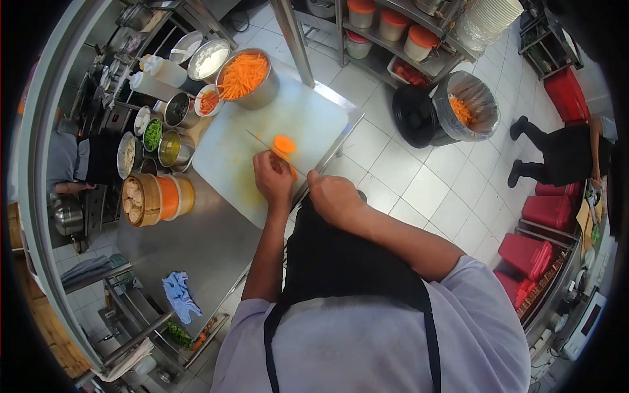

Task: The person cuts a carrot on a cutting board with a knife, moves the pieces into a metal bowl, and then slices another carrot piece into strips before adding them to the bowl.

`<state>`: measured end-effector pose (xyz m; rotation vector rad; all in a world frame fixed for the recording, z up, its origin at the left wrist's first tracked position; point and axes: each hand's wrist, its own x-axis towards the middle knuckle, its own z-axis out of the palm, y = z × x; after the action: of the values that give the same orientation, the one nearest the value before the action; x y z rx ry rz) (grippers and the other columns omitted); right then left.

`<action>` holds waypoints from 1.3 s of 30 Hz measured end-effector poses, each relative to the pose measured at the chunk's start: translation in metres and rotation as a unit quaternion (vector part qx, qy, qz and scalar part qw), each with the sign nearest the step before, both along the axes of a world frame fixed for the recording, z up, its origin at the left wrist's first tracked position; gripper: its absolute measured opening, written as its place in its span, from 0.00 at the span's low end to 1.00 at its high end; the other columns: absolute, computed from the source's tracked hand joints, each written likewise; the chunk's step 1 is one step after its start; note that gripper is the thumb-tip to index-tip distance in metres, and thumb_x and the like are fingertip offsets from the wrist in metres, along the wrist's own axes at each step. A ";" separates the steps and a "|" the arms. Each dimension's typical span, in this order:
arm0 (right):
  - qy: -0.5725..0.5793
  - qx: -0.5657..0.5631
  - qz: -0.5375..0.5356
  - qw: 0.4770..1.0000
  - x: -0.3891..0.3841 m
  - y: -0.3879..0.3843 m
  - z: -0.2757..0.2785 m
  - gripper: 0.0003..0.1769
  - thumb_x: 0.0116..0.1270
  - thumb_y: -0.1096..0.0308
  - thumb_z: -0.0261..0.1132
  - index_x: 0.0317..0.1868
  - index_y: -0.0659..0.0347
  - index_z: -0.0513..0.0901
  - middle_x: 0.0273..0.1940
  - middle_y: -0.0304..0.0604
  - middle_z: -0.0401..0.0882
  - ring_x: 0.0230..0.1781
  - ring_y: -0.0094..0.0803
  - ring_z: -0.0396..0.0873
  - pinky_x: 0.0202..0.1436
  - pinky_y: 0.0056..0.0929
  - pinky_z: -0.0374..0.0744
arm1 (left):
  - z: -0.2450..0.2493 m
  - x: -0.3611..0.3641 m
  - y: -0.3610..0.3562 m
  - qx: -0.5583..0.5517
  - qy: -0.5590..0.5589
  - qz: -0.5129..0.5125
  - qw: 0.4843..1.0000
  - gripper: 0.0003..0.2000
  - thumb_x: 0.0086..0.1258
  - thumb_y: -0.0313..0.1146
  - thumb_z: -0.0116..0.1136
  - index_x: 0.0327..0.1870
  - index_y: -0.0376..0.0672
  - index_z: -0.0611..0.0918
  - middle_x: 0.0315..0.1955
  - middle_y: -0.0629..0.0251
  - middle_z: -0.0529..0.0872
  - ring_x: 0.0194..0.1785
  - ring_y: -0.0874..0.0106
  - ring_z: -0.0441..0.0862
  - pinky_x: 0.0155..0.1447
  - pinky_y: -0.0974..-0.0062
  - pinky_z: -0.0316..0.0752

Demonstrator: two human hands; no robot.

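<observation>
Left grip (274, 175) pinning carrot (294, 175), right grip (333, 198) clenched on knife (259, 139), blade just beside left fingertips; carrot rolling or fingertips creeping forward could mean a cut.

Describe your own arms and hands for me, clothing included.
The left hand and right hand are bare: no gloves, and no watch or bracelet shows at either wrist. The forearms are uncovered below short, plain light-grey sleeves. A black apron with thin black straps covers the front.
</observation>
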<state>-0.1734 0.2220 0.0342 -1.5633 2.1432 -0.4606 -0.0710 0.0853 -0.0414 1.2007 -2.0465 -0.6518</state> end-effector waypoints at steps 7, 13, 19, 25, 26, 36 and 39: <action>-0.038 0.045 -0.004 0.998 -0.004 -0.011 0.004 0.07 0.68 0.76 0.61 0.45 0.69 0.77 0.35 0.61 0.89 0.38 0.53 0.92 0.41 0.46 0.89 | 0.002 -0.001 -0.002 -0.012 0.008 -0.004 1.000 0.11 0.65 0.20 0.62 0.47 0.40 0.79 0.43 0.59 0.79 0.35 0.61 0.80 0.41 0.62 0.76; -0.034 0.019 -0.019 0.999 0.000 -0.045 -0.034 0.07 0.70 0.73 0.63 0.44 0.67 0.79 0.34 0.59 0.90 0.37 0.53 0.92 0.40 0.46 0.89 | -0.003 0.001 -0.004 -0.008 0.000 -0.012 1.000 0.10 0.66 0.21 0.61 0.47 0.40 0.79 0.42 0.59 0.79 0.36 0.60 0.79 0.41 0.62 0.76; -0.035 -0.051 -0.016 0.998 -0.005 -0.052 -0.055 0.08 0.68 0.72 0.63 0.44 0.68 0.76 0.30 0.59 0.87 0.32 0.55 0.89 0.35 0.49 0.86 | -0.005 -0.001 -0.004 -0.027 -0.008 -0.010 1.000 0.09 0.67 0.23 0.62 0.47 0.40 0.79 0.43 0.58 0.79 0.39 0.59 0.80 0.43 0.62 0.76; -0.040 -0.091 -0.001 0.995 -0.011 -0.032 -0.030 0.07 0.66 0.74 0.62 0.42 0.69 0.76 0.30 0.61 0.87 0.32 0.58 0.89 0.36 0.51 0.86 | -0.007 0.003 -0.001 -0.003 0.000 0.018 1.000 0.08 0.67 0.23 0.63 0.46 0.40 0.79 0.42 0.60 0.79 0.37 0.61 0.80 0.42 0.62 0.77; -0.039 -0.083 0.003 0.996 -0.012 -0.028 -0.021 0.07 0.66 0.75 0.62 0.42 0.68 0.77 0.31 0.61 0.88 0.34 0.57 0.90 0.37 0.50 0.86 | -0.008 0.002 -0.001 0.003 0.000 0.025 1.000 0.08 0.68 0.23 0.63 0.45 0.40 0.79 0.42 0.60 0.79 0.36 0.62 0.80 0.42 0.63 0.76; -0.038 -0.050 0.017 0.998 -0.010 -0.004 -0.014 0.09 0.64 0.77 0.63 0.43 0.71 0.76 0.30 0.61 0.87 0.34 0.57 0.90 0.39 0.49 0.87 | -0.010 -0.001 0.001 -0.028 0.005 0.032 0.999 0.09 0.66 0.21 0.64 0.44 0.41 0.78 0.40 0.63 0.78 0.33 0.65 0.79 0.39 0.64 0.76; -0.032 -0.044 0.011 0.998 -0.009 -0.004 -0.013 0.08 0.64 0.77 0.63 0.43 0.70 0.77 0.31 0.61 0.87 0.34 0.56 0.90 0.39 0.48 0.88 | -0.010 -0.001 0.000 -0.029 0.004 0.029 0.999 0.10 0.65 0.20 0.64 0.44 0.41 0.79 0.40 0.62 0.78 0.33 0.65 0.80 0.39 0.64 0.76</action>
<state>-0.1827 0.2182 0.0208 -1.5965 2.0811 -0.5957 -0.0716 0.0853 -0.0511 1.2170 -2.0022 -0.5655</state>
